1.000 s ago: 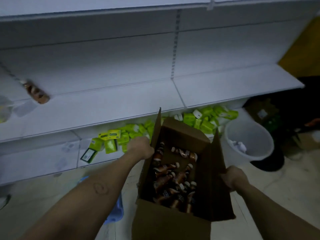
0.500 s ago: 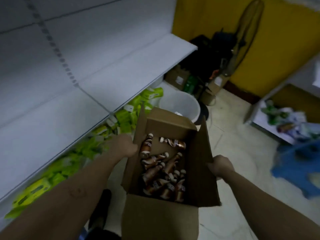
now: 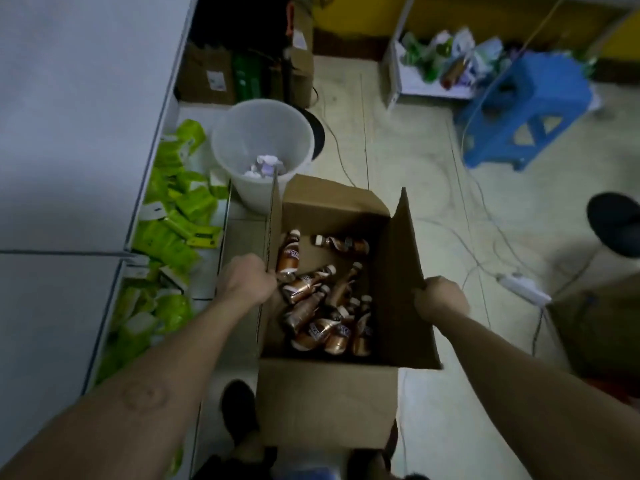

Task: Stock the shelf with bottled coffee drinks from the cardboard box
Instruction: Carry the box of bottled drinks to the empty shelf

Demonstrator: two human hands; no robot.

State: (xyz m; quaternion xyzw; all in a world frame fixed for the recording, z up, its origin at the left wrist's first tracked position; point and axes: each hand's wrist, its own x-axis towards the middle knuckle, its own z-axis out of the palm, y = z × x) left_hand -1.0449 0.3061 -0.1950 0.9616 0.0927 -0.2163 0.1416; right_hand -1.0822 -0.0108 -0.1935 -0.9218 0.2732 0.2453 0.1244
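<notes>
On my feed both hands hold the cardboard box (image 3: 329,400): the left hand (image 3: 247,284) curls over its left wall, the right hand (image 3: 440,301) clamps the edge of the raised right flap. The bottled coffee drinks (image 3: 311,306) lie jumbled in the box bottom, brown with white caps. The white shelf (image 3: 69,133) runs along the left, and green packets (image 3: 173,216) crowd the level beneath it. A white bucket (image 3: 263,133) stands just beyond the box, with paper scraps inside. I see a pale floor (image 3: 398,168) crossed by thin cables, a white power strip (image 3: 523,288) at right, a blue stool (image 3: 530,109) farther back, and a yellow wall (image 3: 346,15) behind a cluttered low rack (image 3: 433,84)
</notes>
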